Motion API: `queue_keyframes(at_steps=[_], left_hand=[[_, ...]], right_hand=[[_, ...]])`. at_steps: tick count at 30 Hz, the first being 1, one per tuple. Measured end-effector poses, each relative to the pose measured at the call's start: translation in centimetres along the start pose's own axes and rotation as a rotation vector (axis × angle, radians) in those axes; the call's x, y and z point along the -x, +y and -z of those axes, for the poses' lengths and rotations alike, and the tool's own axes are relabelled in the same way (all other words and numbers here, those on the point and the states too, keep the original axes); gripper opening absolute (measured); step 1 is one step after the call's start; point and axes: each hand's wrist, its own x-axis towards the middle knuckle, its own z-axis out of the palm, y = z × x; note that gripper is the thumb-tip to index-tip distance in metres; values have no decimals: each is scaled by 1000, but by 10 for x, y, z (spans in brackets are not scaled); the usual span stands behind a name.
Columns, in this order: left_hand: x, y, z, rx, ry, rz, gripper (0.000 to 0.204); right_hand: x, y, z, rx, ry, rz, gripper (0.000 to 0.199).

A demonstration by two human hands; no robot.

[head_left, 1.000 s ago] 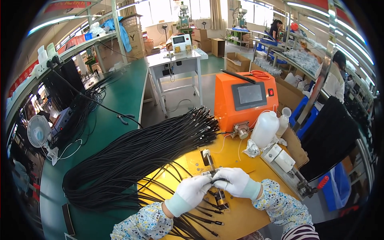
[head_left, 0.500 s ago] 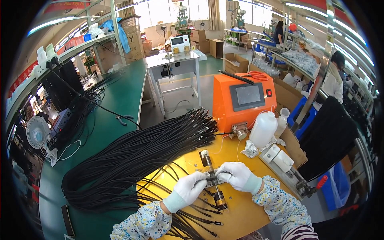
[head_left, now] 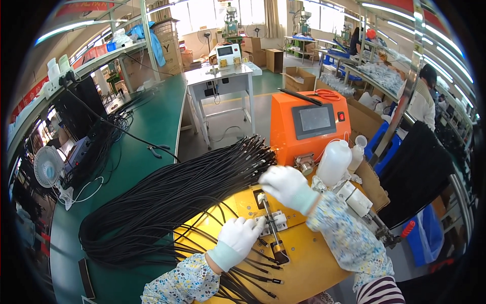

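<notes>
Right hand [head_left: 286,186] is being lifted off the metal fixture [head_left: 271,228] toward the black cable bundle [head_left: 177,197] — fingers curled, holding nothing visible; left hand [head_left: 238,239] is being kept on the fixture, loosely closed.

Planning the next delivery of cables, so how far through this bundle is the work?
Done: a few black cables with fitted ends lie on the yellow plate near the person. In hand: the left hand rests at the metal fixture, while the right hand reaches toward the cable bundle. Left: that bundle looks large, so most seems undone.
</notes>
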Motion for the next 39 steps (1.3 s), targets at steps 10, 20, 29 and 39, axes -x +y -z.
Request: queue_keyframes(at_steps=[10,20,29,39], left_hand=[[-2,-10,29,105,-383,-17,58],[-3,-13,15,131,-269,31,51],[-5,-16,-3,198,46,112,24],[-7,-9,45,392,-290,-29,19]], right_hand=[[-79,24,-55,478,-391,143,17],[-63,-11,2,288,176,361,14],[16,-16,52,439,125,124,25],[62,-33,35,-154,74,-127,12]])
